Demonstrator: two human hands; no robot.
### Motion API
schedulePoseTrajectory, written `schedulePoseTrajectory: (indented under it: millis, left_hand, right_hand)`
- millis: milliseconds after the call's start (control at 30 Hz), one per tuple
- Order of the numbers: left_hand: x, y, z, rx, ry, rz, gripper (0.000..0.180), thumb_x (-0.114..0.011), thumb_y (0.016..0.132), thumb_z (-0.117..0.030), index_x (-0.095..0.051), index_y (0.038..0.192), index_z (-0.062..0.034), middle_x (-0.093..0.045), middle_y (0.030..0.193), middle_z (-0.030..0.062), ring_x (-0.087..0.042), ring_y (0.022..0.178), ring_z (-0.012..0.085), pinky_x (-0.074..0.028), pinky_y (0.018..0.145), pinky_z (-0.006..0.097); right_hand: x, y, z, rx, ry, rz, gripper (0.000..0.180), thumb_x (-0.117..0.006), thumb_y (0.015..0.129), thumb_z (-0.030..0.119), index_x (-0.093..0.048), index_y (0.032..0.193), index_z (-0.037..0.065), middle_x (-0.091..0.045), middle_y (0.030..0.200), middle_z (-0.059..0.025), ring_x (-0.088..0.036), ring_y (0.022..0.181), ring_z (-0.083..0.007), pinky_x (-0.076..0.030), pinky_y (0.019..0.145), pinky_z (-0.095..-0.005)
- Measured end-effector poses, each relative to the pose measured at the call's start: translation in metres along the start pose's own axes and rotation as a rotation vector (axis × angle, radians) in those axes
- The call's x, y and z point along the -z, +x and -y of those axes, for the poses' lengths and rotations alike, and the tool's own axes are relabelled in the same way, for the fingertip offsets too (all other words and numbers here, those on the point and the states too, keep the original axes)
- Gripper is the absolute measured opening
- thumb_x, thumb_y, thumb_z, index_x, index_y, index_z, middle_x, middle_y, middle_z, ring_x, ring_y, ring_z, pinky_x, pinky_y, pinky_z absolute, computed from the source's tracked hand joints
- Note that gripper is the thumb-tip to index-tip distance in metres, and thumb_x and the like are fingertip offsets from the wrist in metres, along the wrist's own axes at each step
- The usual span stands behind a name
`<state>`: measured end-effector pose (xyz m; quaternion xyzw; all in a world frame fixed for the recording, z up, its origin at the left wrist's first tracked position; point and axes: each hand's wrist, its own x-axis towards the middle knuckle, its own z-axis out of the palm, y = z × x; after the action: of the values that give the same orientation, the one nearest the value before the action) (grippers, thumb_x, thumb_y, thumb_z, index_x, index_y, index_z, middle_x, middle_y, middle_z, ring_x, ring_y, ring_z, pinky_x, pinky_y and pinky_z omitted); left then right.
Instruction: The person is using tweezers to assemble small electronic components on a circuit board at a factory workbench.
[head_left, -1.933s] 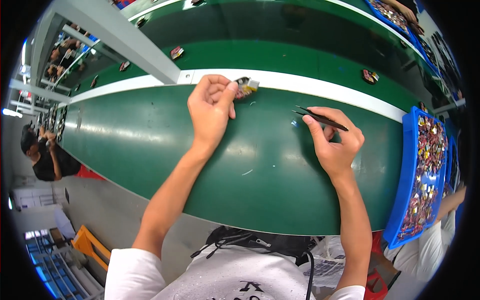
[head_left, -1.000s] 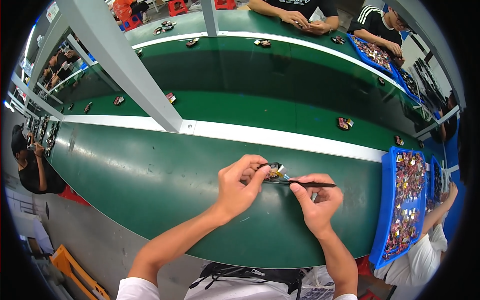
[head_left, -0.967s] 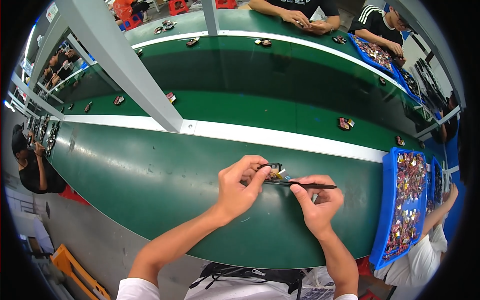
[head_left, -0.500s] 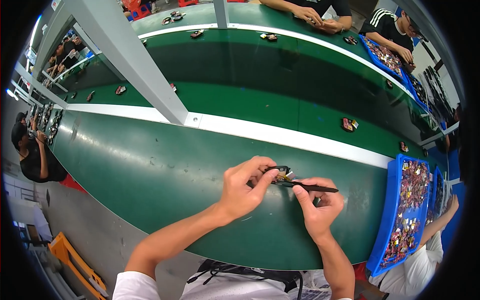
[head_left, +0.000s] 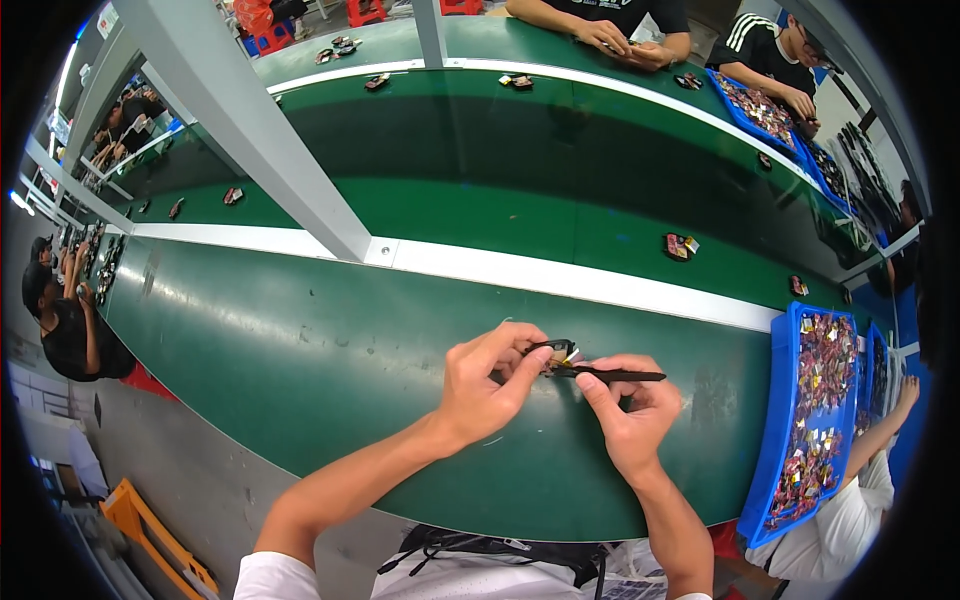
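In front of me, above the green worktop [head_left: 330, 370], both hands hold a black glasses-like frame [head_left: 640, 377] with a long slim arm pointing right. My left hand [head_left: 485, 380] is closed on its left end, thumb and fingers pinching near a rounded black loop. A small pale and yellow piece [head_left: 572, 356] shows at the frame's middle, between the hands; its kind is too small to tell. My right hand [head_left: 640, 410] grips the slim arm, thumb on the near side and the other fingers curled behind and below it.
A blue bin [head_left: 768, 440] full of small red, yellow and white pieces stands at right. Beyond a white rail [head_left: 580, 285], a dark green belt [head_left: 560, 215] carries several small black-and-red parts [head_left: 680, 246]. A grey post [head_left: 250, 130] rises at left. Other people work across the belt and at both sides.
Both hands keep their hold on the frame. The small pale piece between them now shows narrower. The whole view has shifted slightly, and the belt parts appear a little further left.
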<state>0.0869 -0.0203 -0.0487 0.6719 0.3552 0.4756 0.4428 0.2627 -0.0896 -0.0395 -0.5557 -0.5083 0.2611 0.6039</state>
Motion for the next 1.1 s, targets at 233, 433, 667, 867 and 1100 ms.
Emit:
schedulePoseTrajectory:
  millis: [233,433,667,867,1100]
  left_hand:
    - [0.0,0.0,-0.001,-0.093,0.049,0.001,0.015,-0.07,0.09,0.006,-0.066,0.104,0.0065,-0.073,0.083,0.0124,-0.067,0.057,0.0121,-0.05,0.049,0.023]
    - [-0.003,0.001,-0.004,-0.177,0.102,-0.019,0.013,-0.071,0.089,0.006,-0.067,0.102,0.0069,-0.073,0.081,0.0132,-0.067,0.056,0.0129,-0.05,0.049,0.023]
    - [-0.001,0.0,-0.006,-0.137,0.088,-0.035,0.013,-0.071,0.09,0.004,-0.068,0.103,0.0066,-0.072,0.075,0.011,-0.067,0.056,0.0122,-0.05,0.049,0.023]
    - [-0.002,0.0,-0.005,-0.098,0.046,-0.018,0.014,-0.07,0.093,0.003,-0.066,0.105,0.0072,-0.072,0.076,0.0116,-0.068,0.058,0.0124,-0.051,0.048,0.023]
    - [-0.003,-0.001,-0.005,-0.093,-0.01,-0.004,0.015,-0.067,0.094,0.005,-0.064,0.108,0.0094,-0.073,0.081,0.0147,-0.07,0.062,0.0156,-0.054,0.048,0.024]
  right_hand:
    - [0.007,0.01,0.015,-0.433,0.282,0.058,0.017,-0.078,0.088,0.0,-0.067,0.101,-0.003,-0.069,0.075,-0.003,-0.045,0.049,0.0006,-0.027,0.041,-0.0181]
    - [0.009,0.011,0.015,-0.49,0.342,0.043,0.017,-0.077,0.088,-0.001,-0.067,0.101,-0.003,-0.067,0.074,-0.0015,-0.046,0.05,0.0008,-0.028,0.042,-0.0177]
    - [0.01,0.008,0.008,-0.306,0.225,0.103,0.016,-0.077,0.087,-0.003,-0.068,0.101,-0.003,-0.069,0.076,-0.0015,-0.049,0.056,0.0017,-0.031,0.047,-0.0164]
    - [0.012,0.01,0.013,-0.487,0.351,0.08,0.019,-0.077,0.087,-0.004,-0.067,0.103,-0.003,-0.072,0.083,-0.0048,-0.054,0.059,0.0003,-0.035,0.048,-0.0165]
    - [0.01,0.01,0.015,-0.479,0.345,0.11,0.017,-0.076,0.089,-0.003,-0.067,0.104,-0.005,-0.075,0.093,-0.0117,-0.067,0.076,-0.0066,-0.049,0.061,-0.0169]
